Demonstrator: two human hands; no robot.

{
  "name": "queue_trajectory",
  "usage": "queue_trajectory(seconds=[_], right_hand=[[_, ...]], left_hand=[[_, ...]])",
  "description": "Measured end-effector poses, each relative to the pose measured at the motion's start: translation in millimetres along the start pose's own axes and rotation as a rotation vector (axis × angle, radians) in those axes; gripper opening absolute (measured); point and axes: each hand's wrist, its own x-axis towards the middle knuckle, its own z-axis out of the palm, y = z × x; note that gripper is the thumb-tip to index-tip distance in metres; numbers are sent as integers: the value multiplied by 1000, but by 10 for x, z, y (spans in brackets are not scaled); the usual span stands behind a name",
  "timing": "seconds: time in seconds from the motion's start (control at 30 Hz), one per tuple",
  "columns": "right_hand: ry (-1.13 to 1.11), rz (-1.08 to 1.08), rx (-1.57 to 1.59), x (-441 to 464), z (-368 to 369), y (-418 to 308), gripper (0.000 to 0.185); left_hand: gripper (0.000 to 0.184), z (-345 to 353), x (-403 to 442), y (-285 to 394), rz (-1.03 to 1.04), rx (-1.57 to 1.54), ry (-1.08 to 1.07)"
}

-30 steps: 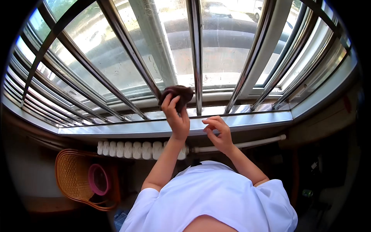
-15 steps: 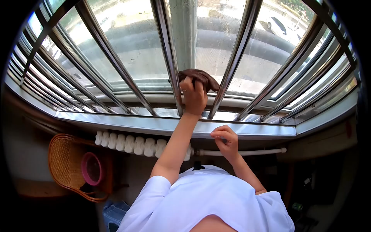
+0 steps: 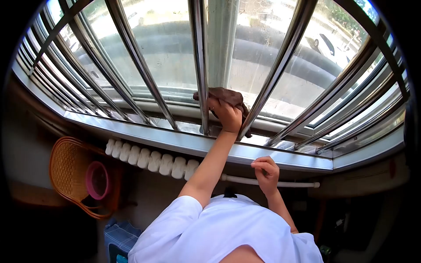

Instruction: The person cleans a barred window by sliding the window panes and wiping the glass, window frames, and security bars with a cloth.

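Gripping a crumpled brown cloth (image 3: 228, 94), the left hand (image 3: 227, 116) is found between two upright metal bars, its fingers bent into the fabric; the fingertips are hidden by the folds, so the firmness of the hold cannot be told. The cloth is positioned beyond the knuckles, on the window side, and its long axis is laid roughly crosswise, sloping down to the right. Its left end is shown past the left bar (image 3: 199, 52); whether that bar is wrapped or only passed behind cannot be determined. Its right end is draped low, close to the foot of the right bar (image 3: 278, 62). The left hand is plainly the nearer to the cloth; the right hand (image 3: 266, 172) is held well apart from it, lower and to the right, half open, with fingers loosely curled and nothing seen in its grasp. Below the metal ledge (image 3: 131, 131), one end of a white radiator (image 3: 154, 161) is covered by the left forearm, and a white pipe (image 3: 294, 184) is partly hidden by the right hand.
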Motion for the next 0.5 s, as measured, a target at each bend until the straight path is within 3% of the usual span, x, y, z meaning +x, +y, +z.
queue_trajectory(seconds=[0.03,0.07,0.17,0.27,0.33,0.37,0.4,0.43,0.5], right_hand=[[2,-27,-18,3,-18,1,29],[4,-40,-37,-28,-32,-3,28],[23,-101,-48,-8,-99,24,29],[100,-142,-145,82,-367,-16,29],[262,-303,-323,160,-608,-9,27],[383,-309,-363,204,-759,-9,24],[497,-316,-401,236,-944,-10,22],[607,-256,-346,246,-1131,40,20],[784,-162,-173,304,-1457,153,19]], left_hand=[[52,72,174,35,46,-18,69],[51,32,442,123,219,20,88],[40,-28,1159,473,282,26,158],[24,-96,987,482,268,23,122],[25,-281,652,399,129,-207,-135],[30,-262,407,231,-79,-501,-171],[32,-392,259,439,-267,-535,-164],[32,-507,187,530,-179,-568,-208],[32,-591,-86,361,-206,-642,-161]])
